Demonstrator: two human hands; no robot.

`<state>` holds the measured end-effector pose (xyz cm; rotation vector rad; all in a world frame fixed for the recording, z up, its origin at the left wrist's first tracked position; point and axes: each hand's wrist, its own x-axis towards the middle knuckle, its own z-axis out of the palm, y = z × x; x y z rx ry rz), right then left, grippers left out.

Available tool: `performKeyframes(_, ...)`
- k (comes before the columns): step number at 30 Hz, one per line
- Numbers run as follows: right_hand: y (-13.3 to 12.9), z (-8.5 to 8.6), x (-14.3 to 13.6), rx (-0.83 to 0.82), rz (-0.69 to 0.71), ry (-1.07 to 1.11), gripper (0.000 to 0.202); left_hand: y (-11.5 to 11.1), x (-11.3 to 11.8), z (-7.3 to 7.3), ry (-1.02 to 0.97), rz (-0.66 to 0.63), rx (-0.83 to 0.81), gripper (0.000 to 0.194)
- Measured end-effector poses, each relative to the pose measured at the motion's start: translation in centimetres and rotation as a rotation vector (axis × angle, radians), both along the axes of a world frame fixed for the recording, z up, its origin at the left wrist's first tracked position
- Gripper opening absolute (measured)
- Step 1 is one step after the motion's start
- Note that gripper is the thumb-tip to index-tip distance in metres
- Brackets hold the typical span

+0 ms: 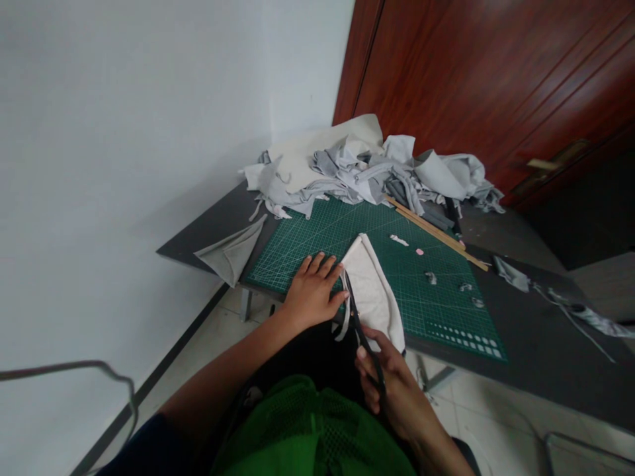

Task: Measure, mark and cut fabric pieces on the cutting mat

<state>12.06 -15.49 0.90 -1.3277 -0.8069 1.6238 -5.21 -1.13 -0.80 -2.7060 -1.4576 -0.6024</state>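
A pale piece of fabric with folded edges lies over the near edge of the green cutting mat. My right hand is wrapped round the handles of black scissors, whose blades point away from me along the fabric's left edge. Beside the blades hangs a narrow cut strip, partly free of the fabric. My left hand lies flat with fingers spread, pressing on the mat at the fabric's left side, its thumb close to the blades. The scissors' handles are partly hidden by my right fingers.
Grey and white fabric scraps are heaped along the table's back. Wooden sticks lie across the mat's right side, near small scraps. A folded grey fabric piece overhangs the dark table's left edge. Wall and door stand close behind.
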Motion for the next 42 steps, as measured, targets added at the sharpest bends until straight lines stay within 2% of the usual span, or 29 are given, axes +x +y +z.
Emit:
performKeyframes(4,-0.1,-0.1,0.2,-0.071,-0.038,0.096,0.066,0.0,0.0,0.1,0.004,0.000,0.000,0.057)
performKeyframes(9,-2.1,-1.5,1.3,-0.128,-0.081,0.215,0.064,0.1,-0.1,-0.2,0.017,-0.003,0.013,0.057)
performKeyframes(12,-3.2,-1.9,2.5,-0.126,-0.087,0.288,0.066,0.1,-0.1,-0.3,0.035,-0.015,0.014,0.058)
performKeyframes(14,-3.0,-1.6,3.4,-0.099,-0.088,0.313,0.065,0.1,-0.2,-0.2,0.055,-0.040,0.011,0.058)
performKeyframes(19,0.1,0.0,5.0,-0.039,-0.162,0.286,0.064,-0.1,-0.6,0.6,0.086,-0.218,0.052,0.049)
performKeyframes(23,1.7,0.0,5.8,-0.059,-0.188,0.215,0.062,-0.4,-0.9,0.7,0.136,-0.420,0.098,0.052)
performKeyframes(28,-0.8,-1.2,6.2,-0.066,-0.248,0.161,0.061,-0.9,-0.9,0.6,0.134,-0.523,0.093,0.049)
performKeyframes(32,-3.2,-2.0,6.6,-0.086,-0.237,0.124,0.063,-1.1,-0.3,0.8,0.095,-0.581,0.037,0.045)
performKeyframes(34,-3.7,-2.3,6.7,-0.082,-0.235,0.127,0.065,-1.1,0.5,1.0,0.075,-0.562,0.003,0.042)
performKeyframes(37,-3.5,-2.6,6.4,-0.085,-0.237,0.136,0.074,-1.2,2.5,1.4,0.091,-0.450,-0.008,0.045)
performKeyframes(40,-2.9,-2.6,5.6,-0.080,-0.264,0.129,0.081,-1.4,5.4,1.8,0.135,-0.281,0.040,0.048)
performKeyframes(42,-2.6,-2.3,5.1,-0.079,-0.272,0.124,0.080,-1.2,7.2,1.9,0.129,-0.255,0.112,0.041)
